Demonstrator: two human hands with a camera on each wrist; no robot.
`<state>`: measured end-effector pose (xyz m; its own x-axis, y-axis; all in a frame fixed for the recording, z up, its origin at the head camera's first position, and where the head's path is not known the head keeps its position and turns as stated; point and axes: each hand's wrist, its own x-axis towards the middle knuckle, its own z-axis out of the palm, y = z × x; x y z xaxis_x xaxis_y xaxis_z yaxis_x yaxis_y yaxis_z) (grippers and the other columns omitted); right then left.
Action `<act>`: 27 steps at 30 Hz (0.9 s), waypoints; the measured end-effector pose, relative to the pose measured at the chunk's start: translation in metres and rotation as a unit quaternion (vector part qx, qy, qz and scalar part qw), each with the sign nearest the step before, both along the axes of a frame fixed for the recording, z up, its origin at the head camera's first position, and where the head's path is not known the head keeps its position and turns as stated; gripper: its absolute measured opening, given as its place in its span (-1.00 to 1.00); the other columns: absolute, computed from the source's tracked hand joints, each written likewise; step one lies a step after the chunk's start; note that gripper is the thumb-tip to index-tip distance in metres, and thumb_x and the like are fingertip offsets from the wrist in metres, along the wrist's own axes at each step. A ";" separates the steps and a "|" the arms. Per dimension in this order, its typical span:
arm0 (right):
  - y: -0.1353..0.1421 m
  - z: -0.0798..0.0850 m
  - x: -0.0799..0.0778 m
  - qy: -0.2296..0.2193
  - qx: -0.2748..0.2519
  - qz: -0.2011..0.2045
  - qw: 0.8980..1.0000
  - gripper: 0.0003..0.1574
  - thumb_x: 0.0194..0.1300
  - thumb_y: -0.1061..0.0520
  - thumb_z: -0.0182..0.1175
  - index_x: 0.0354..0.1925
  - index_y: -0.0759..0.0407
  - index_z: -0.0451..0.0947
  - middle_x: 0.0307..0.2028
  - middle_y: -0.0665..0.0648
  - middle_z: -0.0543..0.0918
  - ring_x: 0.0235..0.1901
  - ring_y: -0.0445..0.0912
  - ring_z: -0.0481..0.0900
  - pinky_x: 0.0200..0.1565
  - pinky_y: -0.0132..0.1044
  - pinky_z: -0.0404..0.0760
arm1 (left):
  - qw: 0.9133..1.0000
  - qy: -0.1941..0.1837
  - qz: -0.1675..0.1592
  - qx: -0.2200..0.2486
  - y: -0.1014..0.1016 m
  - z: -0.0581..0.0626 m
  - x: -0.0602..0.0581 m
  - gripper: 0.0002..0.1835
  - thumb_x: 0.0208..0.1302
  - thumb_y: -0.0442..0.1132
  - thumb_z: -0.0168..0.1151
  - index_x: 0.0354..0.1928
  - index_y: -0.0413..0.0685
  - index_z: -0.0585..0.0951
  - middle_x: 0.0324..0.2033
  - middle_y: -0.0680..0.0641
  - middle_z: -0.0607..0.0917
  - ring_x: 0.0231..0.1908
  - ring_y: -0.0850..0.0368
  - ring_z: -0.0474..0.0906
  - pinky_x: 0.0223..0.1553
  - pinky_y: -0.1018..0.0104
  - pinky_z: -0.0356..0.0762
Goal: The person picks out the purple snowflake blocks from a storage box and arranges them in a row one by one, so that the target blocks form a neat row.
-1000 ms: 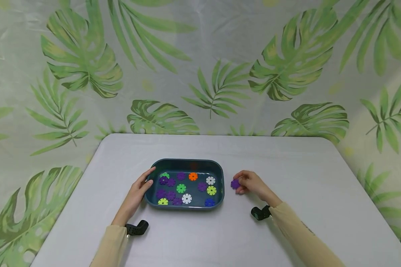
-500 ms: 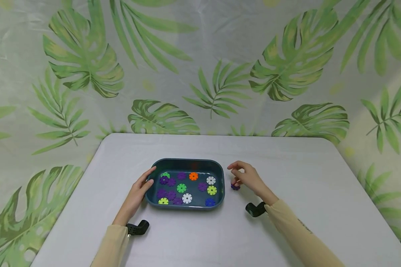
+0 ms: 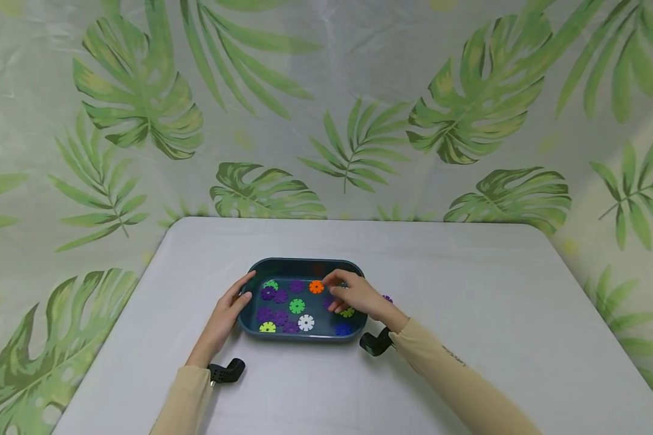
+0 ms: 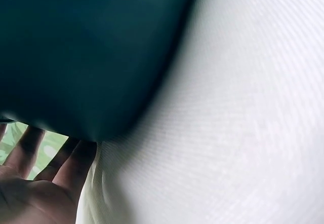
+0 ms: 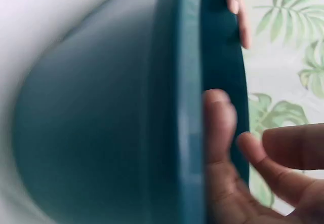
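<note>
My left hand [image 3: 224, 311] holds the left end of a dark teal tray [image 3: 305, 337], thumb over the rim and fingers along the outside. In the left wrist view the fingertips disappear behind the tray wall. Over the tray's right end hovers my right hand [image 3: 354, 295], fingers loosely bent and apart, nothing visible between them. Beneath it lie a purple notched disc [image 3: 328, 301] and a yellow-green notched disc [image 3: 347, 312], both partly covered. Near its fingertips is an orange disc [image 3: 316, 287]. Another purple disc [image 3: 387, 298] lies on the table, mostly hidden behind the right wrist.
The tray also has a white disc [image 3: 306, 322], a green disc [image 3: 297, 306], a blue disc [image 3: 343, 329] and several purple ones. It stands on a white-covered table [image 3: 468, 266], before a leaf-patterned curtain [image 3: 359, 72].
My right hand has let go of a purple disc on the table right of the tray, then moved left over the tray's right end. The left hand has stayed at the tray.
</note>
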<state>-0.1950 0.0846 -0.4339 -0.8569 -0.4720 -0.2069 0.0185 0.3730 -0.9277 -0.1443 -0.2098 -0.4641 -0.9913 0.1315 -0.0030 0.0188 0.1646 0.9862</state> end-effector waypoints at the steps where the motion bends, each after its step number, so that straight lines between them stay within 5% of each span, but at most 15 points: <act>1: -0.003 -0.001 0.000 -0.007 0.006 -0.001 1.000 -0.66 0.44 0.31 -0.05 0.11 0.41 0.41 -0.05 0.41 0.51 -0.44 0.07 0.66 -0.28 -0.07 0.67 | 1.000 0.000 0.000 0.000 0.000 0.000 0.000 -0.48 0.50 -0.27 -0.09 0.45 -0.12 0.19 0.45 -0.19 0.05 0.43 -0.12 -0.15 0.37 -0.13 -0.17; 13: -0.022 -0.013 0.001 -0.025 0.097 -0.029 0.995 -0.72 0.32 0.37 0.02 -0.01 0.40 0.49 -0.26 0.21 0.50 -0.52 -0.02 0.61 -0.40 -0.25 0.67 | 1.000 0.001 0.001 -0.008 0.000 0.000 0.000 -0.48 0.50 -0.26 -0.07 0.44 -0.11 0.20 0.45 -0.19 0.05 0.43 -0.12 -0.16 0.38 -0.08 -0.19; 27: -0.026 -0.017 0.003 -0.015 0.093 -0.016 0.995 -0.89 0.23 0.47 0.08 -0.27 0.42 0.53 -0.52 0.19 0.51 -0.63 -0.10 0.57 -0.49 -0.32 0.65 | 1.000 -0.003 0.001 0.005 0.000 -0.002 -0.001 -0.48 0.50 -0.25 -0.07 0.45 -0.11 0.19 0.45 -0.18 0.04 0.43 -0.11 -0.16 0.38 -0.09 -0.17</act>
